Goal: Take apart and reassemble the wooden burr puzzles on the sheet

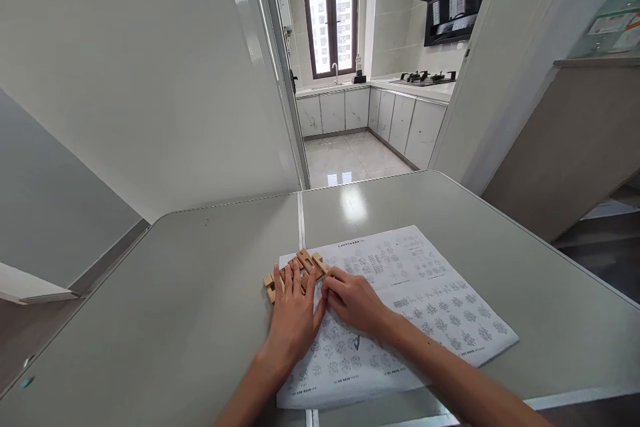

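Several notched wooden puzzle pieces (310,261) lie side by side in a slanted row at the upper left of a printed sheet (435,280). My left hand (295,317) rests flat over them, fingers stretched out and slightly apart, so much of the wood is covered. Against the row's right end, my right hand (353,300) is closed, thumb and fingertips pinched together. What sits in that pinch is hidden. The sheet carries rows of small line diagrams, and my right forearm crosses its lower part.
The sheet lies on a grey-green table (210,307) with rounded corners and a pale seam (301,220) down its middle. A small teal object (27,381) is at the left edge. Beyond the table, a doorway opens onto a kitchen with white cabinets (333,111) and a gas hob (425,80).
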`<control>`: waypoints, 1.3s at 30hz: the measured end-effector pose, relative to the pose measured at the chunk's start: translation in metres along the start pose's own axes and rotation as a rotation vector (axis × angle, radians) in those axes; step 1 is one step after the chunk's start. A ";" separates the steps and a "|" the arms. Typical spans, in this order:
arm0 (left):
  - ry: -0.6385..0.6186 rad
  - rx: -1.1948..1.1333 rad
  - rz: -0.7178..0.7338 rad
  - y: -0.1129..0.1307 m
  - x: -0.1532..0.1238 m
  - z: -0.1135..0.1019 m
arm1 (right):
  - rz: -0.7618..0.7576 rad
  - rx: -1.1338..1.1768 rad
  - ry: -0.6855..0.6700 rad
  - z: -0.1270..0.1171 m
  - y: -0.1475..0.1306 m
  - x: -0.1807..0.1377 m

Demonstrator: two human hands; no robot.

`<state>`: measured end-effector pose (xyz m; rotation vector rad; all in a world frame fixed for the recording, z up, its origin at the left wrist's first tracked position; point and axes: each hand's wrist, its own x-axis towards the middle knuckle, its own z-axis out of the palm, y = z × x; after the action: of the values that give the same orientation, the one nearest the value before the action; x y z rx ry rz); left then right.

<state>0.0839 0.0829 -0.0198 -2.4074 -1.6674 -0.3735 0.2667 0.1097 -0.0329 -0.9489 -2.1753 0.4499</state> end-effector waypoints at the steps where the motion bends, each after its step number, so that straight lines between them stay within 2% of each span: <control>1: -0.003 0.002 0.000 0.000 0.000 -0.001 | 0.001 0.001 0.000 0.000 0.000 0.000; 7: -0.045 0.083 0.009 0.004 -0.001 -0.008 | 0.003 0.020 0.009 0.000 -0.001 0.000; 13: -0.022 0.070 0.016 0.004 -0.005 -0.006 | 0.013 0.019 0.050 -0.001 -0.003 0.001; 18: -0.038 0.055 0.052 -0.001 -0.013 -0.009 | -0.076 0.013 0.104 -0.005 -0.007 0.003; 24: -0.047 0.000 0.054 -0.024 -0.018 -0.017 | -0.172 -0.093 0.022 -0.001 -0.004 0.004; 27: -0.088 -0.042 0.029 -0.038 -0.014 -0.022 | -0.211 -0.119 -0.024 -0.001 -0.004 0.004; 31: -0.151 -0.133 0.068 -0.052 -0.003 -0.029 | -0.194 -0.115 -0.073 -0.008 -0.007 -0.001; 35: -0.165 -0.226 0.117 -0.060 0.006 -0.033 | -0.191 -0.104 -0.102 -0.018 -0.012 -0.014; 39: -0.150 -0.293 0.165 -0.057 0.006 -0.037 | -0.177 -0.101 -0.128 -0.028 -0.021 -0.033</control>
<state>0.0293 0.0976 0.0180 -2.8286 -1.5491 -0.4480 0.2921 0.0720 -0.0171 -0.7895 -2.3936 0.3259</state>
